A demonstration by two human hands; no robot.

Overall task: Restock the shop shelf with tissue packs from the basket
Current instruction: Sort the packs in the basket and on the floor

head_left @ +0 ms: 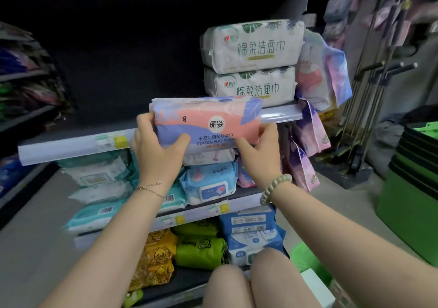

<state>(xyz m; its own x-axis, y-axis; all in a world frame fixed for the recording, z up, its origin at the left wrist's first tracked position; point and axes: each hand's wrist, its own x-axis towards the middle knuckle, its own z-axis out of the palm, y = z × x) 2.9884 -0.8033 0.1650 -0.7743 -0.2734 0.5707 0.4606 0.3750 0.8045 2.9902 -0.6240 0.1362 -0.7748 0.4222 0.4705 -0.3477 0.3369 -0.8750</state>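
Note:
I hold a pink and lavender tissue pack (206,120) in both hands at the front edge of the shelf (71,145). My left hand (157,151) grips its left end, thumb on the front. My right hand (259,151) grips its lower right corner. The pack hovers level just above the shelf rail, left of two stacked white tissue packs (253,66) that stand on the same shelf. A green basket (305,259) shows partly at the lower right, beside my knees.
The shelf's left and middle part is dark and bare. Lower shelves hold wet-wipe packs (208,184) and yellow and green packs (180,251). Pink hanging packs (308,142) dangle at the shelf's right end. Stacked green baskets (412,184) stand at right.

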